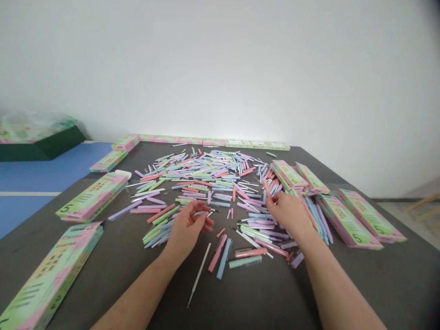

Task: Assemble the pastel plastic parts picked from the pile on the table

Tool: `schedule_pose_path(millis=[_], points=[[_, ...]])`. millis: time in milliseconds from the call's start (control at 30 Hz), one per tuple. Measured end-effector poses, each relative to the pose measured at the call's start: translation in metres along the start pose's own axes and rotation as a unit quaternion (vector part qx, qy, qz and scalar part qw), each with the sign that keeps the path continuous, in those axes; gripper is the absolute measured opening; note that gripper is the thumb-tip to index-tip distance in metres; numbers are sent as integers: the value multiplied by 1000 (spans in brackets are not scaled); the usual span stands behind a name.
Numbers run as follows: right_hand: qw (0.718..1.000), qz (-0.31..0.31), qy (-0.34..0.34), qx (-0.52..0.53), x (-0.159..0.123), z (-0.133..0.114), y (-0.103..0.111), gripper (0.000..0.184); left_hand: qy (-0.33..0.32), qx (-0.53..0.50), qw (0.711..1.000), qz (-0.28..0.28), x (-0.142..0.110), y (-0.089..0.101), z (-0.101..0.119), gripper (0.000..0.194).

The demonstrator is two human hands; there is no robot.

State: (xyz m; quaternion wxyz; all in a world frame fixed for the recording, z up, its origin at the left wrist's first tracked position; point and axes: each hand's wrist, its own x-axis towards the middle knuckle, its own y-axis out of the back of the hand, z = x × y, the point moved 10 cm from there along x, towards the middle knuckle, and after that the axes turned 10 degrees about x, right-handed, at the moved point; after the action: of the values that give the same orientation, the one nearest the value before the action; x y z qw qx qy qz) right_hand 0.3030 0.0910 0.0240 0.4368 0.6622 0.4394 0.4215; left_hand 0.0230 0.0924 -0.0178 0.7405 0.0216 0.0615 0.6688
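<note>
Pastel pen parts [199, 174] in pink, purple, green and blue lie in a wide heap on a dark table [271, 298]. My right hand [288, 211] pinches a coral pen barrel [266, 187] over the right side of the heap, its tip pointing away from me. Near the heap's front edge, my left hand [187, 227] hovers with loosely curved fingers apart, seemingly holding nothing. In front of it lie a white refill [199, 275], a coral pen cap [217, 253] and a blue pen cap [224, 258]. Some pens behind the left fingers are partly hidden.
Printed pen boxes stand along the left [92, 195], near left [51, 275] and right [347, 220]. A row of boxes [202, 141] lines the far edge by the wall. A dark green crate [44, 142] sits on a blue table [27, 176] at left.
</note>
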Motion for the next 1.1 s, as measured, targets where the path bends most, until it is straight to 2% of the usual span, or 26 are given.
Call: schedule_pose_path(millis=[133,333,900,1100], points=[[996,-52,-45,-62,5,27,-12,34,4,39,999,-18,-1,-2,1,22],[988,-105,-72,-84,5,44,-26,33,5,60,998,-23,-2,-2,0,19],[982,-102,-140,-79,3,67,-23,36,-6,63,998,-32,0,-4,-2,16],[978,-77,-171,-87,5,88,-16,39,-5,71,997,-27,0,-2,0,16]])
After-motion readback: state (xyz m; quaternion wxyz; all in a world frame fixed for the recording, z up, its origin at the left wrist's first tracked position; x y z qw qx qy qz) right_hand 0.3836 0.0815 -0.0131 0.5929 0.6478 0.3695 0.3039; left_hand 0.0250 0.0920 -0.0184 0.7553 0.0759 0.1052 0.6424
